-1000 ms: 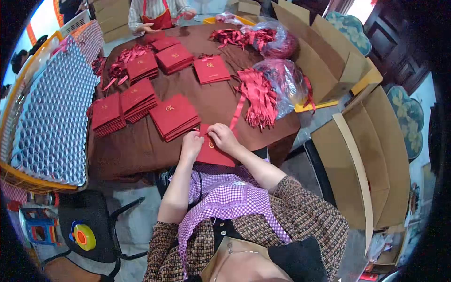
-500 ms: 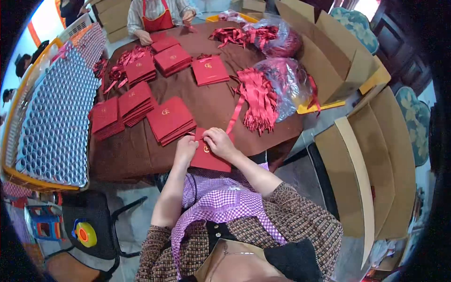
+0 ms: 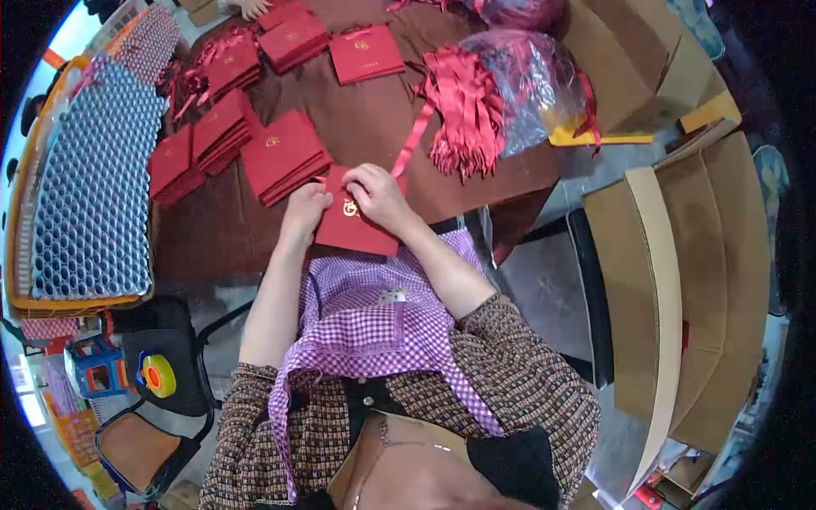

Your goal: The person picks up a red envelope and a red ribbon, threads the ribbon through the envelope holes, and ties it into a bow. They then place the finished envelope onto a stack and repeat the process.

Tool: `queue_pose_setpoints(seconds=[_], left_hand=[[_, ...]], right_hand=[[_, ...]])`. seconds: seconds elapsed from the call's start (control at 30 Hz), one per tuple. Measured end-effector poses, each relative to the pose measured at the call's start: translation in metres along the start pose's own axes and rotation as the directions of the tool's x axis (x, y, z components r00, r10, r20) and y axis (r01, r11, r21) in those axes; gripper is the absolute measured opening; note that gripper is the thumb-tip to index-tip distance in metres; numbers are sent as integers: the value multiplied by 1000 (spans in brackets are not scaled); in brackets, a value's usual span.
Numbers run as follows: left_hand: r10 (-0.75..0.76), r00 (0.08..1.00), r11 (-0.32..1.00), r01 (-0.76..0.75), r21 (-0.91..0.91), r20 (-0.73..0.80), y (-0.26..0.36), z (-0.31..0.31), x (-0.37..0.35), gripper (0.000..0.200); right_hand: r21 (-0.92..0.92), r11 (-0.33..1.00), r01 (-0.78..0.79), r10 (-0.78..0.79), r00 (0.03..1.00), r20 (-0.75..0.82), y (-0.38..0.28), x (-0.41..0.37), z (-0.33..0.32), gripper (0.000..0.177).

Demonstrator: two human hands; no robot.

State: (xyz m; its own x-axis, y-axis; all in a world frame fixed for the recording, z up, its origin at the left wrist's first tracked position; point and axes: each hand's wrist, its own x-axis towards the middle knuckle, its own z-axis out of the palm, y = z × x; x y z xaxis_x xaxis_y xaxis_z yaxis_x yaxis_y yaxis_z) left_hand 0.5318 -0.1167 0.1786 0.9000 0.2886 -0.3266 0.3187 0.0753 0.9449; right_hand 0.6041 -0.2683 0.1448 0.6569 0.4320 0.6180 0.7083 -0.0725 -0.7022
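Observation:
A flat red gift bag (image 3: 355, 228) with a gold emblem lies at the table's near edge, above my lap. My left hand (image 3: 306, 212) is closed on its upper left edge, thumb on the front. Across the upper part of the bag, my right hand (image 3: 380, 201) has its fingers curled and pressed together, gripping near the top edge. A red satin ribbon (image 3: 415, 140) runs from behind my right hand up to a bundle of red ribbons (image 3: 466, 115); the end by the bag is hidden.
Stacks of red bags (image 3: 285, 153) stand on the brown tablecloth (image 3: 374, 127). A clear plastic bag (image 3: 535, 93) lies right of the ribbons. At left is a crate of shiny tubes (image 3: 93, 195); at right, open cardboard boxes (image 3: 697, 280). Another person's hand (image 3: 246, 7) shows at the far edge.
The view has tilted downward, so the table sits higher and the other person is mostly out of frame. Both my hands remain on the bag, with only slight finger shifts.

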Motion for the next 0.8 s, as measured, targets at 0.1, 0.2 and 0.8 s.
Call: queue_pose_setpoints(seconds=[0.1,0.2,0.8], left_hand=[[-6,1000,1000,6,12,9,-4,-3,3,17],[-55,997,998,53,44,54,-9,-7,7,21],[77,997,997,-77,9,-9,-20,-4,9,26]], right_hand=[[16,1000,2,-2,1000,-10,-3,2,-2,6],[27,999,-28,29,1000,-8,-7,1,-4,7],[-106,994,39,-39,999,0,-5,-1,1,8]])
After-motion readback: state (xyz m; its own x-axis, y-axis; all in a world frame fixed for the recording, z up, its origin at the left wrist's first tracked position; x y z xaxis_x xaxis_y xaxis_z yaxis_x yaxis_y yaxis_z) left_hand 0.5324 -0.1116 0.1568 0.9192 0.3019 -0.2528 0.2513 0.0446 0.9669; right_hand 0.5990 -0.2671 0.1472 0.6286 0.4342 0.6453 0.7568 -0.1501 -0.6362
